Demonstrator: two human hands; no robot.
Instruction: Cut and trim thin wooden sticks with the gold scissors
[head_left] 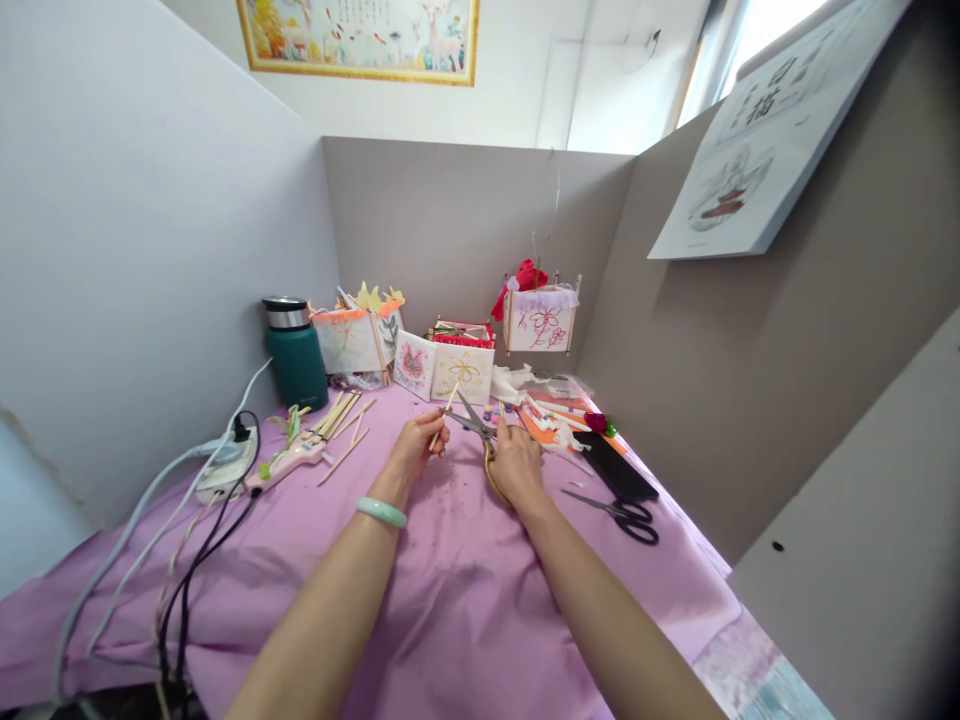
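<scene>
My left hand (418,442), with a pale green bangle (382,512) on its wrist, pinches a thin wooden stick (453,396) that points up and away. My right hand (519,466) grips gold-handled scissors (474,422). Their blades are spread and reach left toward the stick; whether they touch it I cannot tell. A short pale tip shows just above the right hand's fingers, and what it belongs to is unclear. Several loose wooden sticks (345,456) lie to the left, beside a pink glue gun (297,455). Black-handled scissors (634,520) rest to the right.
A green bottle (297,362), painted panels (463,372) and a decorated box (354,338) stand along the back. A flowered box (541,322) hangs at back right. A black phone (615,467) lies on the right. Cables and a power strip (227,465) occupy the left.
</scene>
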